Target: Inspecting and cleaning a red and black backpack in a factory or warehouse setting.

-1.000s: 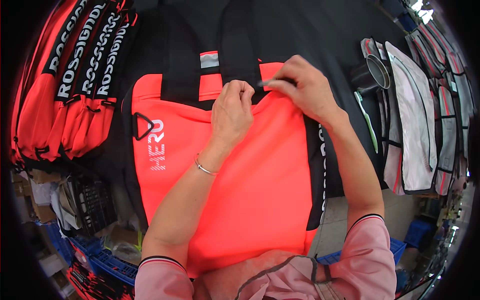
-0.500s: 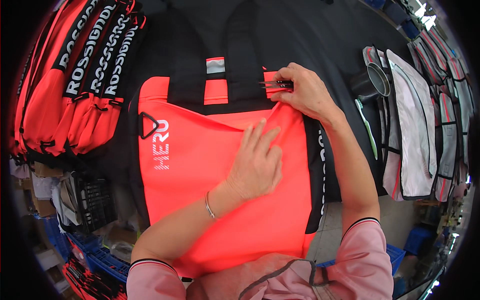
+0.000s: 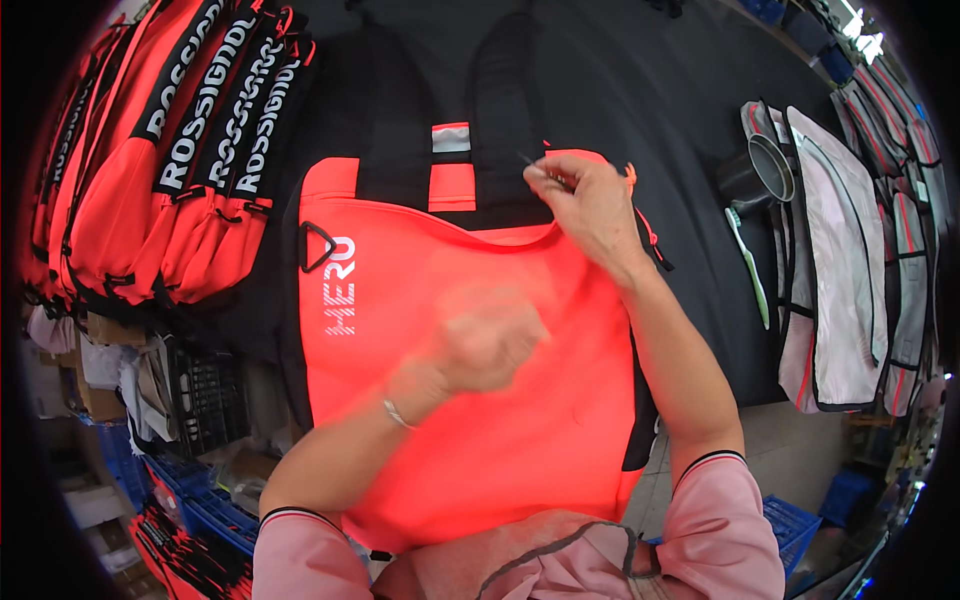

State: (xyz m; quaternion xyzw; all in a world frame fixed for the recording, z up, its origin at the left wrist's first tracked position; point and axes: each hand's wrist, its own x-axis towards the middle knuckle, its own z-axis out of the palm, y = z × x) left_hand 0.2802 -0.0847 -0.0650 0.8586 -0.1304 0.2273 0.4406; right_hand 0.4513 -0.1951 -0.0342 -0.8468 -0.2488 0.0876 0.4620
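Note:
A bright coral-red backpack (image 3: 500,440) with black sides lies flat before me, its black shoulder straps (image 3: 500,100) stretching away across the dark table. My right hand (image 3: 592,205) is at the pack's upper right edge, closed round small black thread snips (image 3: 528,160); only their thin tip and a little of the handle show. Beside that hand, the upper edge of the front panel sags in a loose fold. Over the middle of the panel hovers my left hand (image 3: 490,340), smeared by motion, so its fingers cannot be made out. A black triangular ring (image 3: 318,247) sits at the panel's upper left.
Several red and black packs (image 3: 190,220) are stacked at the left. To the right are a dark metal cup (image 3: 765,170), a green-and-white toothbrush (image 3: 748,268) and grey-white fabric pieces (image 3: 835,260). Blue crates (image 3: 790,530) stand below the table.
My left hand has drawn back from the panel's upper edge, down and to the left. The right hand has turned, hiding most of the snips. The whole view has shifted slightly.

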